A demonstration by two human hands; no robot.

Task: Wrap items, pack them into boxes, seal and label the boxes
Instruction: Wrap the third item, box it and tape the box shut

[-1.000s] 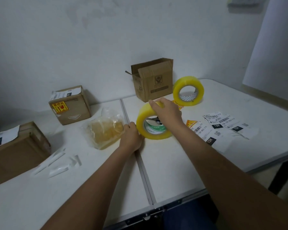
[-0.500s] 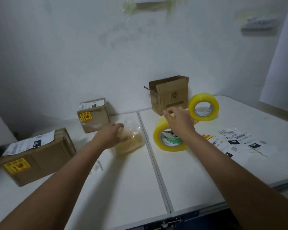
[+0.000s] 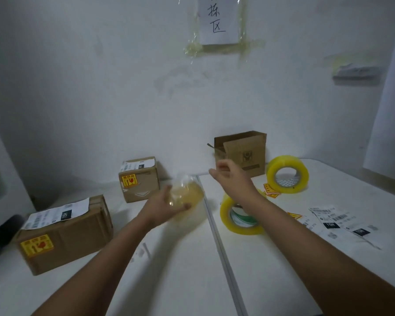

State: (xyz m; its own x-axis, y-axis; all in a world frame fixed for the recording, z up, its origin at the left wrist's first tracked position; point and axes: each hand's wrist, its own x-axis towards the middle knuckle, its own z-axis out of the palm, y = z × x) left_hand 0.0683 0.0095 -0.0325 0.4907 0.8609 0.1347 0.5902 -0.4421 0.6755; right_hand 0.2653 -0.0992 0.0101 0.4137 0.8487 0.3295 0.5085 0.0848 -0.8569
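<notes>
Wrapped item: a yellowish, rounded lump (image 3: 187,193) inside clear, crinkled plastic film, blurred; what is under the wrap cannot be told.
Where it is: lifted above the white table (image 3: 183,265), just left of the seam between the two tabletops.
Left hand: the left hand (image 3: 163,207) holds the wrapped item from below and behind, fingers and thumb curled round it.
Right hand: the right hand (image 3: 232,176) hangs in the air in front of the open box, fingers loosely bent, holding nothing.
Open box: one small cardboard box (image 3: 243,153) stands against the wall with its flaps up; its inside does not show.
Sealed boxes: two, each with a white shipping label on top and a yellow-and-red sticker on the side; the larger box (image 3: 66,233) lies at the left, the smaller box (image 3: 140,179) further back.
Tape rolls: two yellow rolls standing on edge, the near roll (image 3: 241,216) under the right forearm, the far roll (image 3: 287,174) beside the open box.
Loose labels: several white shipping labels (image 3: 335,221) lie on the right, and a few yellow stickers (image 3: 271,191) lie between the rolls.
</notes>
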